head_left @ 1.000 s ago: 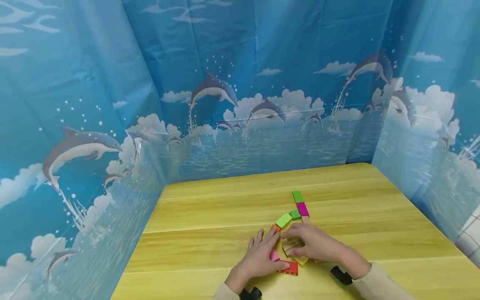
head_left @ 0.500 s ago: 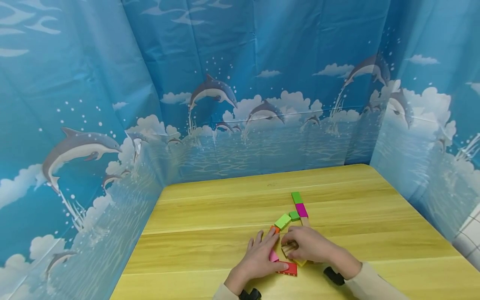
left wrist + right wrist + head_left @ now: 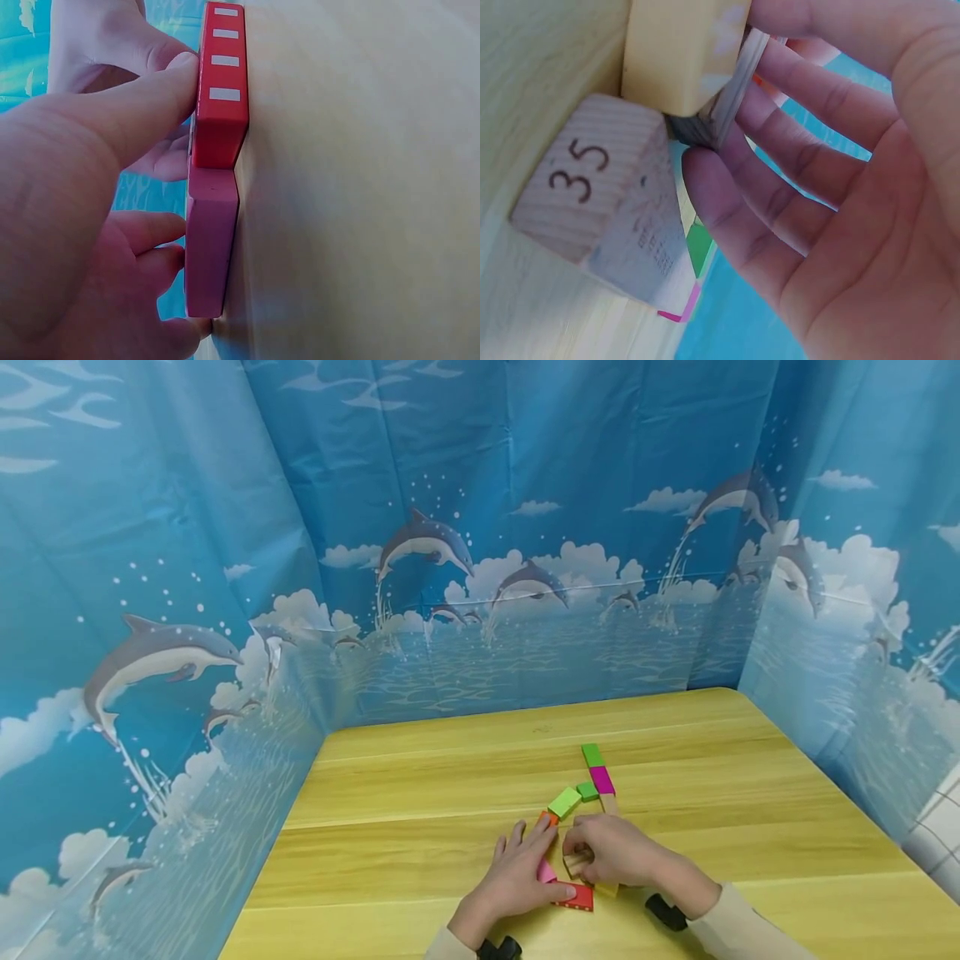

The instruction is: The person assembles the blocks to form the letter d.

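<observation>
In the head view, my left hand (image 3: 513,875) lies with spread, fairly straight fingers over a curve of toy blocks. Its thumb rests on a red block (image 3: 576,897) with white squares along its side, and a fingertip touches an orange block (image 3: 550,817). A pink block (image 3: 211,244) adjoins the red one. My right hand (image 3: 621,852) pinches a small wooden block (image 3: 576,865) with a dark edge inside the curve, its fingers bent. Beside that hand are a yellow block (image 3: 679,60) and a natural wood block (image 3: 592,180) marked 35.
A lime block (image 3: 565,802) and a small green block (image 3: 588,791) continue the curve. A magenta block (image 3: 602,780) and a green block (image 3: 592,755) form a line toward the back. All stand on a wood-patterned table (image 3: 390,810) before a dolphin-print curtain (image 3: 480,527).
The yellow block has shifted slightly toward the person and right. My right fingers have drawn in more around the dark-edged wooden block. The left hand has stayed in place.
</observation>
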Demonstrator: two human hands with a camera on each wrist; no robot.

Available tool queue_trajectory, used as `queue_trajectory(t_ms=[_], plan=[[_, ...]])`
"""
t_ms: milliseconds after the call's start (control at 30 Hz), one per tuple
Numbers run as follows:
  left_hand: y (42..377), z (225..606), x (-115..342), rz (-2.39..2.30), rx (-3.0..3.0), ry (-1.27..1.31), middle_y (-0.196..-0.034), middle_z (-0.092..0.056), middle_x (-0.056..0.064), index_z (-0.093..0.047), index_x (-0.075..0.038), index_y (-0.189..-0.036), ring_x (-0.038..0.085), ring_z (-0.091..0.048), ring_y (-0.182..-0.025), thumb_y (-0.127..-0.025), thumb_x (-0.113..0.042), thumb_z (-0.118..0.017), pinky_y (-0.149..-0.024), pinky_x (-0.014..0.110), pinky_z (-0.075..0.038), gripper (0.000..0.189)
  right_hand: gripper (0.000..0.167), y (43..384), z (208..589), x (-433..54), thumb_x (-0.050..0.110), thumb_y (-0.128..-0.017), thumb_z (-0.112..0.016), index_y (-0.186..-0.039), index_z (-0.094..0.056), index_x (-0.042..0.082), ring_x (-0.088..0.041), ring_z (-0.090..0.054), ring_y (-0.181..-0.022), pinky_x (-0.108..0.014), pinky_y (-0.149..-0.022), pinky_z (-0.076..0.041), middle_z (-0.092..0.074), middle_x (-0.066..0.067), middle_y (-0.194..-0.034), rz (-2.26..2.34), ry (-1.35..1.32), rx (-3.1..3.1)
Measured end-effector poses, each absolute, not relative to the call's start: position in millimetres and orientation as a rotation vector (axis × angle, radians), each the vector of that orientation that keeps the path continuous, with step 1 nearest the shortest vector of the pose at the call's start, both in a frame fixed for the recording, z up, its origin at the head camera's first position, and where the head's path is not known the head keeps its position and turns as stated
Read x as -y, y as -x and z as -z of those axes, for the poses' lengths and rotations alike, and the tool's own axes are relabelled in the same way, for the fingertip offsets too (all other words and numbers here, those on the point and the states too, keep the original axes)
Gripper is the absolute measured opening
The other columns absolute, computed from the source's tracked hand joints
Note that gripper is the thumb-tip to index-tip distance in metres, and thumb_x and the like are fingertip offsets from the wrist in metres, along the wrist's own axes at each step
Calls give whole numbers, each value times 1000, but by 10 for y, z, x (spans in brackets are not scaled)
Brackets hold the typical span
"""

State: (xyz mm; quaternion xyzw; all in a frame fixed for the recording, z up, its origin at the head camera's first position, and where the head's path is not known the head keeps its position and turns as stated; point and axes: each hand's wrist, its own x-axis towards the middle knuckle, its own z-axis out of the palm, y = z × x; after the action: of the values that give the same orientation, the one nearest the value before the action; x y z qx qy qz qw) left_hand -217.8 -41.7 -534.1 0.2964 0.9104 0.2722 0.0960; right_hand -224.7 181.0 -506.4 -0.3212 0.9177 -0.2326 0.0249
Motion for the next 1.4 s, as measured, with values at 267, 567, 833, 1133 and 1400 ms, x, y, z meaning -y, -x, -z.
queue_trajectory(t_ms=[267, 567, 833, 1133, 1400], plan=[[2188, 5360, 416, -790, -2713, -872, -166, -18, -3, -32, -21, -160, 42, -12, -150, -85, -66, -67, -114, 66, -10, 94, 22, 2182, 5030, -1828, 12, -75, -83, -92, -73, 22, -3, -45, -70, -24, -62, -42, -55, 11, -81, 733, 992, -2819], [2189, 5344, 415, -791, -2713, -887, -166, -18, -2, -33, -20, -159, 42, -13, -150, -86, -64, -69, -114, 66, -11, 93, 18, 2100, 5010, -1911, 23, -82, -84, -97, -74, 22, -5, -51, -76, -26, -65, -45, -58, 14, -87, 811, 952, -2787], [2175, 5304, 434, -789, -2695, -900, -166, -18, -2, -33, -19, -159, 43, -13, -150, -88, -62, -67, -114, 67, -11, 90, 21, 2031, 4999, -1970, 26, -83, -84, -100, -74, 22, -4, -55, -79, -26, -68, -48, -60, 15, -93, 856, 955, -2795], [2193, 5291, 449, -812, -2657, -905, -167, -16, -3, -32, -19, -160, 41, -11, -151, -90, -62, -64, -114, 66, -10, 88, 23, 1971, 5004, -2002, 25, -81, -85, -101, -73, 25, -1, -56, -83, -28, -72, -50, -61, 18, -97, 859, 978, -2828], [2215, 5323, 457, -828, -2650, -905, -167, -16, -3, -32, -19, -160, 40, -11, -151, -91, -62, -64, -115, 65, -10, 87, 23, 1878, 5010, -2000, 24, -81, -85, -101, -74, 28, -1, -53, -77, -26, -69, -48, -58, 20, -91, 824, 948, -2877]])
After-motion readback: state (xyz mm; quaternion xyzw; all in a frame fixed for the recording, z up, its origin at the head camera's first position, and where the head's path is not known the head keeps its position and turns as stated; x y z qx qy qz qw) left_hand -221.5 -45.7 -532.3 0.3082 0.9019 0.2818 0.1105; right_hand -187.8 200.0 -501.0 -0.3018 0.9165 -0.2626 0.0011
